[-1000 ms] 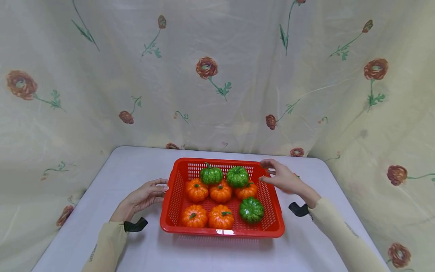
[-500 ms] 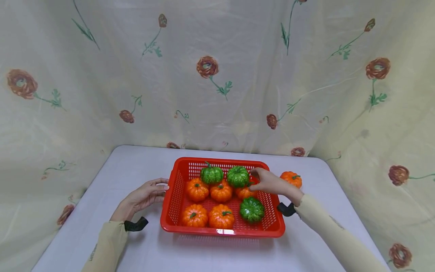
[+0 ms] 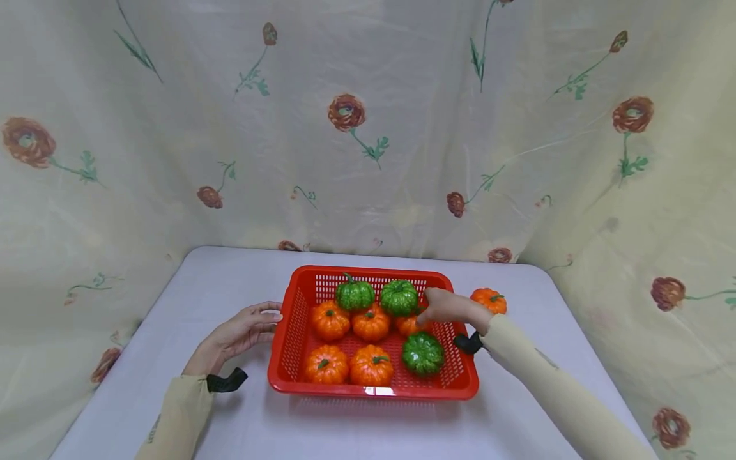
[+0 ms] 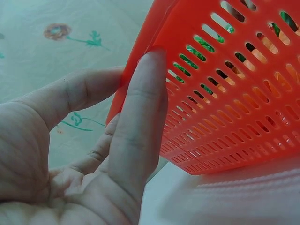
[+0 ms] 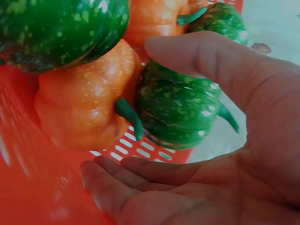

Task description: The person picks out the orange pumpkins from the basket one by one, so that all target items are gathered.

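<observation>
My left hand (image 3: 244, 331) pinches the left rim of a red plastic basket (image 3: 376, 394). In the left wrist view, thumb and fingers (image 4: 140, 103) meet at the rim beside the slotted wall. My right hand (image 3: 447, 305) reaches over the basket's right side, thumb and fingers apart. Below it an orange toy pumpkin (image 3: 407, 326) is partly covered. Green pumpkins lie near that hand: one at the back (image 3: 399, 297) and one at the front right (image 3: 423, 353). In the right wrist view an orange pumpkin (image 5: 89, 103) with a green stem shows beyond the spread fingers (image 5: 112, 187).
Another green pumpkin (image 3: 354, 296) and several orange pumpkins (image 3: 327, 365) fill the left part of the basket. One more orange pumpkin (image 3: 489, 299) sits outside on the white table (image 3: 517, 383), right of the basket. A flowered curtain (image 3: 391, 211) hangs behind.
My right hand has moved left and inward, from over the basket's right rim to above the orange pumpkin inside, uncovering the pumpkin on the table. The left hand stays at the rim.
</observation>
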`<state>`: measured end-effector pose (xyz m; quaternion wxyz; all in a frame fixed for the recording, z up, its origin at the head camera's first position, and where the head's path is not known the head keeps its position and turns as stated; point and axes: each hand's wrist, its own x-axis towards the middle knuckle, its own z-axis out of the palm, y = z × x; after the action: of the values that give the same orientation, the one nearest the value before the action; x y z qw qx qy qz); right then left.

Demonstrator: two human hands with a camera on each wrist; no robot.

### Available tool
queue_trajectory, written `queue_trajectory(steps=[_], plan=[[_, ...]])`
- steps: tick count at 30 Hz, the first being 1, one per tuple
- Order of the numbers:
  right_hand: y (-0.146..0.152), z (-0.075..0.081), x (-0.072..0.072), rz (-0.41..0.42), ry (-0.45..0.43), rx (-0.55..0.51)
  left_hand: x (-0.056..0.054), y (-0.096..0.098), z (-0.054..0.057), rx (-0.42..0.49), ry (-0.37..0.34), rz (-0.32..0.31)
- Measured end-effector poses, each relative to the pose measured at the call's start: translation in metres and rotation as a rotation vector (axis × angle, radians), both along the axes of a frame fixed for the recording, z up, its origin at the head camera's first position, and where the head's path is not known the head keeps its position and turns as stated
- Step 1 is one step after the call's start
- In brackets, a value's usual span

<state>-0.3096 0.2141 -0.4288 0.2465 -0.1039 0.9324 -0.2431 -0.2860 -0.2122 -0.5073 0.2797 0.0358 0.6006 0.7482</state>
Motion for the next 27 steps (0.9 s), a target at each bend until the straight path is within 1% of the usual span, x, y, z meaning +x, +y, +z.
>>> queue_trajectory(steps=[4,8,14,18,21,27], plan=[[-0.005,-0.007,-0.004,-0.008,-0.009,0.038,0.0,0.0,-0.001,0.005,0.017,-0.011],[-0.009,-0.013,-0.006,0.005,-0.012,0.081,0.0,0.0,-0.002,0.015,0.007,-0.009],[-0.014,-0.015,-0.01,0.041,0.01,0.125,0.0,-0.001,-0.002,0.021,0.003,-0.001],[-0.016,-0.015,-0.011,0.042,-0.019,0.08,0.0,-0.002,-0.001,0.019,-0.001,0.002],[-0.017,-0.018,-0.011,0.016,-0.052,0.034,0.0,-0.002,-0.001,0.018,-0.004,0.005],[-0.019,-0.023,-0.008,-0.002,-0.043,-0.035,0.0,-0.003,-0.001,0.012,-0.005,0.012]])
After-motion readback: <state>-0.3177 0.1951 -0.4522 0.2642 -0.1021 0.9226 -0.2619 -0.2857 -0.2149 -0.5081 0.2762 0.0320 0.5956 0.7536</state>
